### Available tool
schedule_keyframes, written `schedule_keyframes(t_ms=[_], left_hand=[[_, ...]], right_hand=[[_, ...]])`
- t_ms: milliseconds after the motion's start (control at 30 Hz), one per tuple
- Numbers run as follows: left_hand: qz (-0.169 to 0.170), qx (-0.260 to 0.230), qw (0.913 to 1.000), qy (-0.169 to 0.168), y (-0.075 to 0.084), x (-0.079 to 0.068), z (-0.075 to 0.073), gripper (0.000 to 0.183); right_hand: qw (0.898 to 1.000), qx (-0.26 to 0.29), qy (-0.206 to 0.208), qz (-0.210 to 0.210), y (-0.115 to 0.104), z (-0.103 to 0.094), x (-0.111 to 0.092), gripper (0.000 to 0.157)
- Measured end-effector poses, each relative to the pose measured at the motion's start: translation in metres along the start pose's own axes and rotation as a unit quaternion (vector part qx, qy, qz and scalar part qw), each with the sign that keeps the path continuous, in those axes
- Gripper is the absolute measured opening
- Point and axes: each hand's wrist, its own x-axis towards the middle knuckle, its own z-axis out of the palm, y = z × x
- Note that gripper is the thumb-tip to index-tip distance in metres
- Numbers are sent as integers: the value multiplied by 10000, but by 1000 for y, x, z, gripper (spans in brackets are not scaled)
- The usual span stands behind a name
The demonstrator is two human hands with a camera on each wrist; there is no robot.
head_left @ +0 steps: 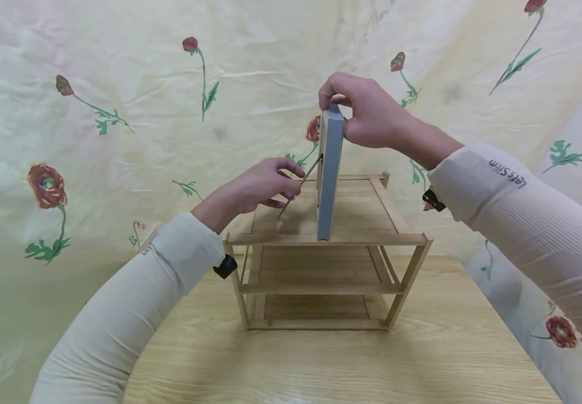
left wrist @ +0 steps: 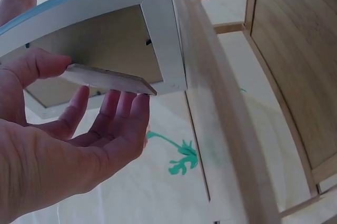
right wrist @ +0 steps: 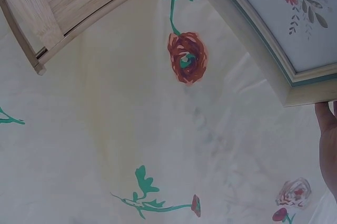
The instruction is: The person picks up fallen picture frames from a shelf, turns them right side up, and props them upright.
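A picture frame point(head_left: 330, 174) with blue-grey edges stands upright, edge-on in the head view, its lower end at the front rail of the wooden shelf's top tier. My right hand point(head_left: 374, 115) grips its upper end between thumb and fingers. With thumb and fingertips, my left hand point(head_left: 267, 184) pinches the thin support leg point(left wrist: 110, 80), which slants out from the frame's back. The left wrist view shows the pale border and brown backing point(left wrist: 105, 37). A floral print point(right wrist: 305, 16) fills the front in the right wrist view, where part of the right hand point(right wrist: 327, 139) shows below a corner.
The three-tier wooden shelf point(head_left: 326, 241) stands on a light wood table point(head_left: 270, 365). Behind it hangs a pale cloth point(head_left: 134, 50) with red flowers. The table's right edge point(head_left: 503, 325) slopes away beside the cloth.
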Motion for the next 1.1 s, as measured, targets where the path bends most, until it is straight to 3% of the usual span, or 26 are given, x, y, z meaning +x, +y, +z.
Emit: schedule_keyframes(t_ms=[333,1100], left_hand=[[187,707,9970,-235,6,1,-14,39],[176,532,9983,-180,1,1,-11,32]], right_hand=[[10000,-71,13,16,1,-2,0,37],[10000,2,-16,-32,3,1,0,32]])
